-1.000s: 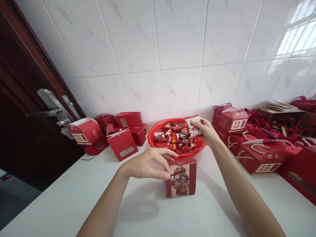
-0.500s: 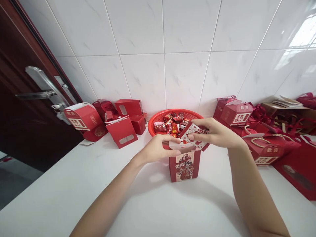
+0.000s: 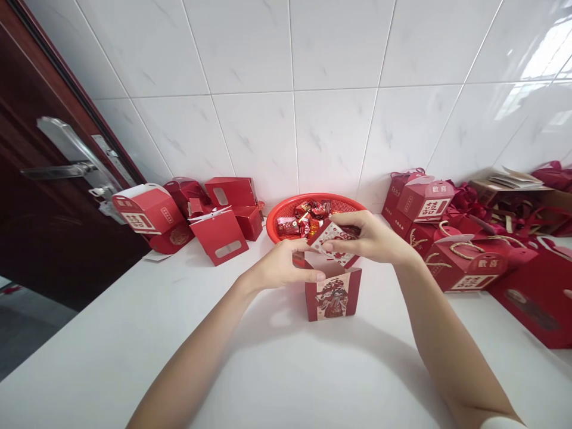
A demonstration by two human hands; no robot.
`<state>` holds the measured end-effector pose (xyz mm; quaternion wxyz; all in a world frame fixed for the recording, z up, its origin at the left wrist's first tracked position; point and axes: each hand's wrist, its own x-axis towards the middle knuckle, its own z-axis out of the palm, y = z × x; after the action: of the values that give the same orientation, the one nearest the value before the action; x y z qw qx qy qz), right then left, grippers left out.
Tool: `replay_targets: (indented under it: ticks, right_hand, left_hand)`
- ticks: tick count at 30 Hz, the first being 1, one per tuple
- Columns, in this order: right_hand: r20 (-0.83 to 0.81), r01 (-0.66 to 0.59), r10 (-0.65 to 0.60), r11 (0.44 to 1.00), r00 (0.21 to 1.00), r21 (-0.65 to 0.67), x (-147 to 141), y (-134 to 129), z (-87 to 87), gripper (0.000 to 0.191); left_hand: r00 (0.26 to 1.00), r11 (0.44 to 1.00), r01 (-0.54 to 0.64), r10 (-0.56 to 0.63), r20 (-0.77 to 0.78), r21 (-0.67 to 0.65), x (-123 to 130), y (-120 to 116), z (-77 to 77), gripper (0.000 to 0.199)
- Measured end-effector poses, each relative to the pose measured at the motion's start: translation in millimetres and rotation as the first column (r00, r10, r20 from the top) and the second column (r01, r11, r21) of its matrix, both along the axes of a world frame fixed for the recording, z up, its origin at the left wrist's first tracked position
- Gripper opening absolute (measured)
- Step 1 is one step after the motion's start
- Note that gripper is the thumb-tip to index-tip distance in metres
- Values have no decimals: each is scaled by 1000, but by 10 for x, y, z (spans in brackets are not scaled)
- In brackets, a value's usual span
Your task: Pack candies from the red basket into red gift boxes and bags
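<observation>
While white table [image 3: 277, 369] spreads beneath left hand [image 3: 279, 265] and right hand [image 3: 370, 238], red basket [image 3: 271, 221] sits just beyond. Left hand curls around rim of upright red box [image 3: 334, 300]; right pinches patterned packet [image 3: 328, 235], over basket one second ago, now tilted at box mouth.

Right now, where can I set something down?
Bare white tabletop: between left forearm and right forearm, nearside of printed red cardboard box; also outside left forearm. Crowded: along white tiled wall, with red plastic basket, red cardboard gift boxes.
</observation>
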<state>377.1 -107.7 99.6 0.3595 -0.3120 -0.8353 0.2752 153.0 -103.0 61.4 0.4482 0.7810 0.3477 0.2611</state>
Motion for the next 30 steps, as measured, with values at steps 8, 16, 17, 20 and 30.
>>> replay_targets:
  ticks: [8, 16, 17, 20, 30]
  right_hand:
    - [197, 27, -20, 999, 980, -37, -37, 52, -58, 23]
    - [304, -75, 87, 996, 949, -53, -11, 76, -60, 14]
    - [313, -93, 107, 994, 944, -61, 2, 77, -54, 14]
    - [320, -116, 132, 991, 938, -70, 46, 55, -21, 17]
    - [329, -71, 93, 995, 940, -76, -25, -15, -16, 18]
  left_hand:
    - [999, 1000, 26, -26, 39, -15, 8, -6, 34, 39]
    - [997, 996, 73, -71, 41, -47, 9, -16, 78, 34]
    - [997, 997, 71, -70, 33, -43, 10, -16, 78, 36]
    - [998, 998, 56, -55, 16, -39, 16, -17, 75, 45]
    - [997, 994, 71, -70, 15, -78, -1, -4, 51, 57]
